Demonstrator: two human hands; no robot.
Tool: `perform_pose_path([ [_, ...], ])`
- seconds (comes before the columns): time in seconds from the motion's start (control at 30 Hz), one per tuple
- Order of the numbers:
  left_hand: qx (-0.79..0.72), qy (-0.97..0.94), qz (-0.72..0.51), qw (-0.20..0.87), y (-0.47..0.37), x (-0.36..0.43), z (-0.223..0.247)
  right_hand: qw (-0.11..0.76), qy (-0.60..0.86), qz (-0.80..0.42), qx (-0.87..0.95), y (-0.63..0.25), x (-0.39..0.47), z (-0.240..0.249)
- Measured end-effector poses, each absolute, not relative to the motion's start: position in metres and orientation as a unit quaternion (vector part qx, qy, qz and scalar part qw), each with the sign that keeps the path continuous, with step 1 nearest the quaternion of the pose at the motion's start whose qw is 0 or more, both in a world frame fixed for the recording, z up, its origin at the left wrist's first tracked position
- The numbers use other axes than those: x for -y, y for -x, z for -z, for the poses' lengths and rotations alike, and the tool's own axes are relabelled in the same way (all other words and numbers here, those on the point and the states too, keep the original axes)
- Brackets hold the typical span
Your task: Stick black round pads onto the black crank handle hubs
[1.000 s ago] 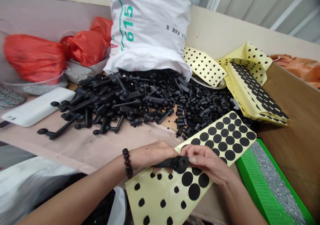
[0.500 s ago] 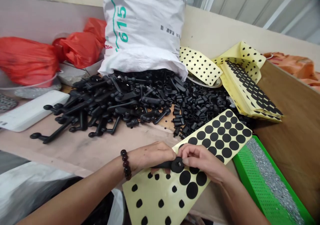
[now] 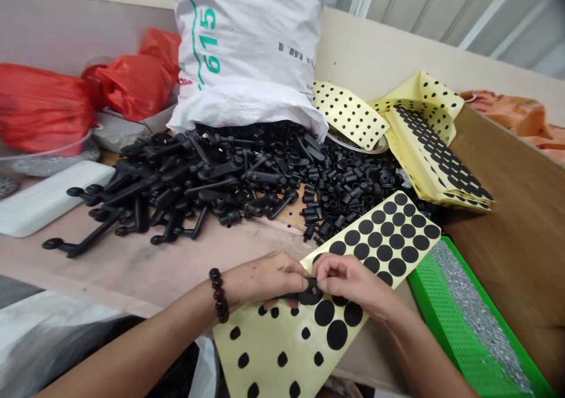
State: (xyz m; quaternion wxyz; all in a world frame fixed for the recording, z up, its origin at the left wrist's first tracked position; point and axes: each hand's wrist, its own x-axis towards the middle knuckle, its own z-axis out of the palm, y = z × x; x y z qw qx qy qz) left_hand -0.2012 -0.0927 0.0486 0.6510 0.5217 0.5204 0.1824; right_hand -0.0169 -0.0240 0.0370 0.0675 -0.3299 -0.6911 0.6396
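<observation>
My left hand (image 3: pixel 267 277), with a dark bead bracelet (image 3: pixel 219 295) at the wrist, is closed round a black plastic crank handle (image 3: pixel 309 295). The handle's round end, with a small hole or fitting in its middle, faces up. My right hand (image 3: pixel 351 277) pinches at the edge of that round end; what its fingertips hold is hidden. Beneath both hands lies a yellow backing sheet (image 3: pixel 265 342) with round black stickers (image 3: pixel 337 334). Large discs cover its far part; smaller black spots dot the near part.
Black crank handles (image 3: pixel 176 180) spill from a white woven sack (image 3: pixel 251 45). Small black sleeves (image 3: pixel 344 186) lie beside them. More sticker sheets (image 3: pixel 441 156) lean at the right, above a green basket (image 3: pixel 435 315) of small metal parts. Red bags (image 3: pixel 44 106) stand left.
The view has shifted slightly. My right fingertips have moved a little further over the round end of the crank handle; my left hand keeps its hold.
</observation>
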Motion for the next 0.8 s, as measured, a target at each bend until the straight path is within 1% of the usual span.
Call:
perform_pose_path([
  [0.2,-0.528,-0.535,-0.202,0.628,0.2,0.097,-0.033,0.085,0.35,-0.592,0.721,0.019,0.029,-0.036],
  [0.4,-0.536,-0.545,-0.235,0.6,0.2,0.104,-0.028,0.127,0.353,-0.531,0.76,0.018,0.036,-0.042],
  [0.47,-0.542,-0.545,-0.243,0.592,0.199,0.108,-0.029,0.134,0.354,-0.565,0.733,0.016,0.037,-0.042],
  [0.63,-0.549,-0.552,-0.258,0.573,0.199,0.116,-0.031,0.145,0.35,-0.72,0.582,0.01,0.04,-0.032],
  [0.8,-0.57,-0.556,-0.263,0.545,0.2,0.12,-0.031,0.168,0.353,-0.771,0.503,0.013,0.046,-0.023],
])
